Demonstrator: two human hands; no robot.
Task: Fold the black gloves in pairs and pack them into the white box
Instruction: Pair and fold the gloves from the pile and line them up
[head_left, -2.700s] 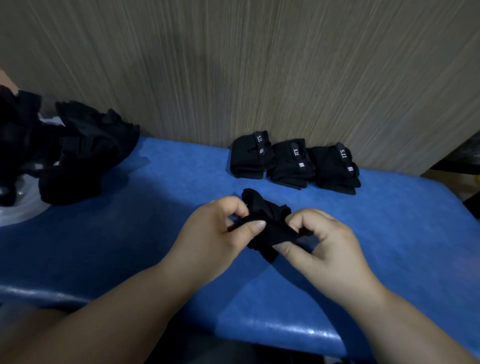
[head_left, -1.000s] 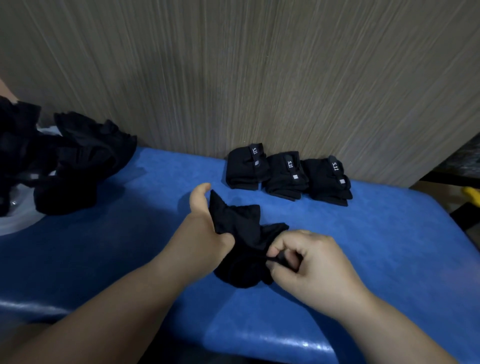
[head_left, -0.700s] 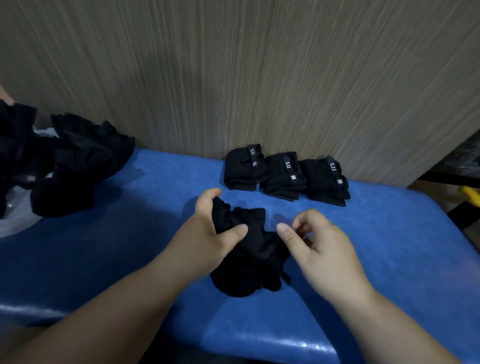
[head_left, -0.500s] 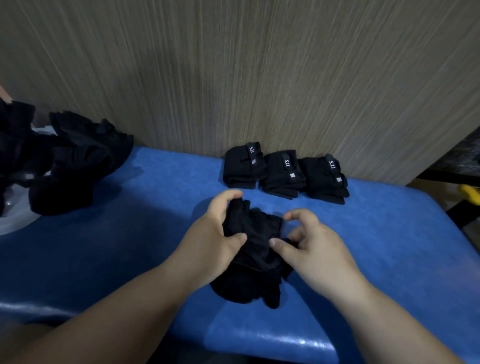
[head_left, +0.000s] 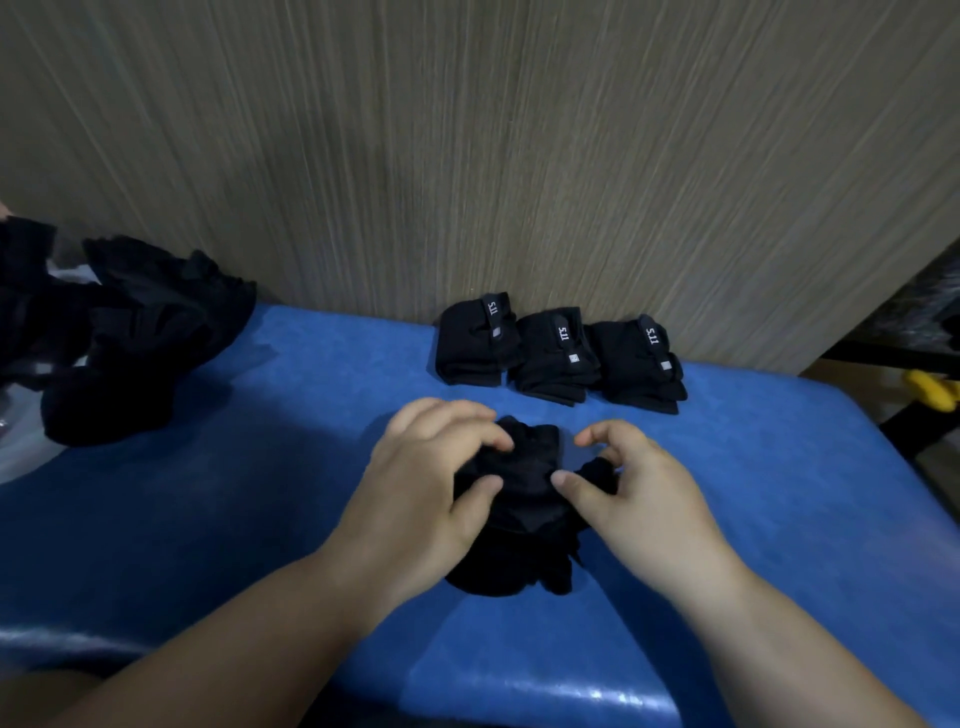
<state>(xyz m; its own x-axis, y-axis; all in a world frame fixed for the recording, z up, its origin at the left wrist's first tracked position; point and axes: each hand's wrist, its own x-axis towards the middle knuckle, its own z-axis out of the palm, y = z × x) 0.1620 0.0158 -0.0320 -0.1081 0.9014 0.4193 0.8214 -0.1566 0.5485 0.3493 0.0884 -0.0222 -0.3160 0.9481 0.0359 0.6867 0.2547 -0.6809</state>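
Blue table (head_left: 249, 519), three folded glove pairs (head_left: 558, 358), crumpled gloves (head_left: 519, 556), glove pile (head_left: 135, 353)

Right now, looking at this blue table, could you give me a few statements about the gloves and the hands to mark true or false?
1. Three folded glove bundles sit in a row against the wall. True.
2. The loose glove pile lies at the right end of the table. False: it lies at the left end.
3. Both the left hand and the right hand grip the glove pair in front of the person. True.
4. The right hand is lifting one of the folded glove bundles. False: the bundles lie untouched, beyond both hands.
5. The glove pair is held up in the air. False: it rests on the table.
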